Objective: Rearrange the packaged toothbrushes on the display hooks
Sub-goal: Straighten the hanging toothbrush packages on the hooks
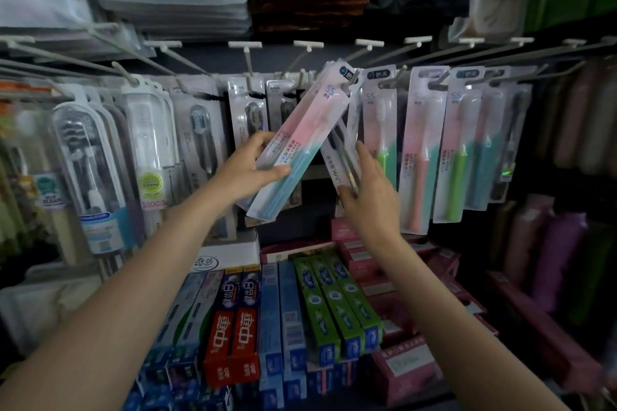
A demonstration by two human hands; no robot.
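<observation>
Dim shop shelving blurs the far labels. Left hand [248, 173] grips a pink-and-teal toothbrush pack [297, 147], tilted, top end up-right at a hook [350, 82] it partly hides. Right hand [370, 190] pinches a dark toothbrush pack [340, 157], mostly covered.

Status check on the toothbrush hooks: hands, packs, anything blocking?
Left hand grips tilted pink-and-teal toothbrush packs, tops at the hook. Right hand holds dark-brush clear pack. Neighbouring hanging packs crowd close.
</observation>
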